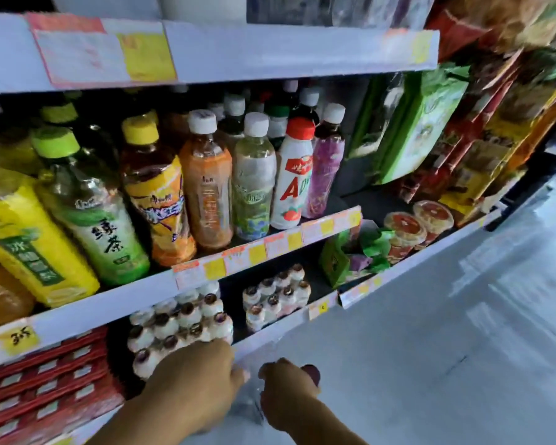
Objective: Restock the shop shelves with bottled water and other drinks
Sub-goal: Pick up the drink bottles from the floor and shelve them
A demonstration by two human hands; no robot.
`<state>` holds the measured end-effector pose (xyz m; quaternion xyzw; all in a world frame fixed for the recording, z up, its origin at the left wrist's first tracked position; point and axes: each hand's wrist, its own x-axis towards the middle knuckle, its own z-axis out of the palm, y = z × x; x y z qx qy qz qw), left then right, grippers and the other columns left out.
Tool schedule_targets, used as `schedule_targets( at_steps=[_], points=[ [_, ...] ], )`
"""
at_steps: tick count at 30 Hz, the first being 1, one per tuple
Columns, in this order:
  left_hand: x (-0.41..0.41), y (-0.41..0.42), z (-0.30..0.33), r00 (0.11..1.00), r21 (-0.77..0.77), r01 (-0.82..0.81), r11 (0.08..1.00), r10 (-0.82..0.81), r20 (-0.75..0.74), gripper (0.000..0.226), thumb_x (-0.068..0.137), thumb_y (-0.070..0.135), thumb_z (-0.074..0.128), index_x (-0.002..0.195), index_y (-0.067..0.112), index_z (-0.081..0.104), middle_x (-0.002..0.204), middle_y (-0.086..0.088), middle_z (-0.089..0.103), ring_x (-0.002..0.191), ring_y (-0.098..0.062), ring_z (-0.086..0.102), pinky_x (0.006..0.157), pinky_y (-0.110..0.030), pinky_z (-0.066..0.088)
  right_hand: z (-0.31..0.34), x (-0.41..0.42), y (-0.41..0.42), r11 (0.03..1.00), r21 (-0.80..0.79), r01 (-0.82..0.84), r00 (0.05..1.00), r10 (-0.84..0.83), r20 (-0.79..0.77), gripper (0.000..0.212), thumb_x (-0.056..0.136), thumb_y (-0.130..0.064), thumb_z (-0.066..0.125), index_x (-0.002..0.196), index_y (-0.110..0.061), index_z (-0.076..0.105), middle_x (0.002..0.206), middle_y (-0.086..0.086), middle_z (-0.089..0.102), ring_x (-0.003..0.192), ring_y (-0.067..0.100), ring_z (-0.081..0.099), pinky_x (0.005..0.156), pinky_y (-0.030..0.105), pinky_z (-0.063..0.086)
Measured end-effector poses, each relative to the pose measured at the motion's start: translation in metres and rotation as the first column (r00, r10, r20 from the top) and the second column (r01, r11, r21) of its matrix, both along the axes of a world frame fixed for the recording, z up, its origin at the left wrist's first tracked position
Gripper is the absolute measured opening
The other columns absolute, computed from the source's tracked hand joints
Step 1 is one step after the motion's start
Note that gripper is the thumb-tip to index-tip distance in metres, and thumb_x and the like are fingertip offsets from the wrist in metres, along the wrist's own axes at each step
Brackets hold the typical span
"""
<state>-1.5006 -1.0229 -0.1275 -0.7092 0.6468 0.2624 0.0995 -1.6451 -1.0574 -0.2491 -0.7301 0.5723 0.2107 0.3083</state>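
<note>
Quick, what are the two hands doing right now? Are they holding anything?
Left hand: on the pack of small bottles on the bottom shelf; grip cannot be told.
Right hand: curled round something dark-topped; too blurred to name.

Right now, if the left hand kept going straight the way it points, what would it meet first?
The left hand points up and into the lower shelf, and its fingers already look to be at the nearer wrapped pack of small white bottles. That pack comes first, though exact contact is hard to judge through the blur.

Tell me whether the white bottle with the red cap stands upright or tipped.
Upright: the white bottle stands on the middle shelf, red cap on top, in line with its neighbours.
</note>
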Motion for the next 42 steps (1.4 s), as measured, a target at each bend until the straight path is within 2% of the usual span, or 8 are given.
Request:
schedule_targets(
  at_steps=[7, 10, 14, 18, 21, 29, 35, 42],
  points=[
    [-0.001, -0.010, -0.030, 0.994, -0.081, -0.058, 0.995, 0.050, -0.096, 0.038, 0.090, 0.056, 0.048, 0.085, 0.021, 0.061, 0.086, 0.003, 0.066, 0.084, -0.017, 0.063, 0.071, -0.031, 0.050, -0.016, 0.006, -0.006, 0.998, -0.058, -0.010, 1.000, 0.009, -0.027, 0.033, 0.093, -0.018, 0.064, 0.126, -0.013, 0.061, 0.126, 0.010, 0.065, 0.116, 0.030, 0.062, 0.095, 0.036, 0.051],
    [-0.003, -0.014, -0.037, 0.992, -0.082, -0.066, 0.994, 0.056, -0.111, 0.037, 0.091, 0.053, 0.050, 0.085, 0.020, 0.065, 0.077, 0.001, 0.065, 0.075, -0.017, 0.063, 0.063, -0.029, 0.048, -0.016, 0.006, -0.014, 0.999, -0.045, 0.000, 1.000, 0.000, -0.005, 0.038, 0.093, -0.026, 0.067, 0.128, -0.014, 0.061, 0.126, 0.009, 0.065, 0.117, 0.029, 0.062, 0.097, 0.037, 0.051],
    [-0.006, -0.014, -0.042, 0.991, -0.076, -0.052, 0.996, 0.042, -0.127, 0.041, 0.094, 0.050, 0.050, 0.072, 0.015, 0.054, 0.063, 0.001, 0.051, 0.062, -0.018, 0.052, 0.050, -0.028, 0.031, -0.017, -0.001, -0.020, 1.000, 0.013, 0.021, 1.000, -0.021, 0.021, 0.047, 0.089, -0.038, 0.071, 0.127, -0.011, 0.063, 0.122, 0.009, 0.066, 0.114, 0.028, 0.062, 0.091, 0.034, 0.052],
    [-0.008, -0.009, -0.044, 0.990, -0.075, -0.035, 0.997, 0.024, -0.137, 0.045, 0.094, 0.049, 0.050, 0.065, 0.016, 0.044, 0.059, 0.002, 0.042, 0.057, -0.018, 0.043, 0.050, -0.029, 0.028, -0.020, -0.007, -0.018, 0.997, 0.051, 0.056, 0.998, -0.057, 0.013, 0.046, 0.088, -0.046, 0.069, 0.114, -0.008, 0.066, 0.099, 0.008, 0.063, 0.095, 0.026, 0.060, 0.074, 0.029, 0.040],
    [-0.005, -0.007, -0.047, 0.992, -0.075, -0.028, 0.997, 0.018, -0.128, 0.047, 0.094, 0.049, 0.050, 0.063, 0.016, 0.039, 0.059, 0.000, 0.039, 0.057, -0.019, 0.040, 0.050, -0.030, 0.027, -0.020, -0.009, -0.017, 0.996, 0.054, 0.069, 0.998, -0.069, 0.006, 0.046, 0.088, -0.048, 0.069, 0.113, -0.010, 0.065, 0.100, 0.007, 0.064, 0.102, 0.027, 0.063, 0.075, 0.029, 0.040],
    [-0.004, 0.000, -0.047, 0.993, -0.020, -0.033, 0.999, 0.031, -0.111, 0.046, 0.096, 0.047, 0.049, 0.062, 0.017, 0.042, 0.069, -0.007, 0.053, 0.062, -0.021, 0.047, 0.051, -0.029, 0.029, -0.019, -0.007, -0.018, 0.998, 0.061, 0.035, 0.999, -0.035, -0.011, 0.037, 0.085, -0.049, 0.071, 0.092, -0.016, 0.057, 0.085, 0.005, 0.060, 0.079, 0.025, 0.059, 0.076, 0.029, 0.051],
    [-0.005, 0.008, -0.047, 0.990, 0.020, -0.073, 0.997, 0.075, -0.120, 0.046, 0.095, 0.047, 0.050, 0.063, 0.016, 0.043, 0.085, -0.006, 0.062, 0.090, -0.026, 0.064, 0.055, -0.029, 0.032, -0.014, -0.005, -0.010, 1.000, 0.021, -0.008, 1.000, 0.008, -0.006, 0.026, 0.092, -0.037, 0.063, 0.100, -0.013, 0.061, 0.094, 0.009, 0.063, 0.092, 0.028, 0.063, 0.071, 0.028, 0.041],
    [0.007, 0.015, -0.036, 0.989, 0.021, -0.100, 0.995, 0.102, -0.111, 0.036, 0.094, 0.049, 0.052, 0.075, 0.018, 0.051, 0.072, -0.002, 0.054, 0.071, -0.021, 0.055, 0.053, -0.028, 0.034, 0.028, 0.008, -0.018, 0.986, -0.146, 0.086, 0.995, -0.077, 0.066, 0.043, 0.087, -0.055, 0.061, 0.110, -0.019, 0.061, 0.110, 0.007, 0.066, 0.098, 0.028, 0.060, 0.076, 0.031, 0.043]
  ],
)
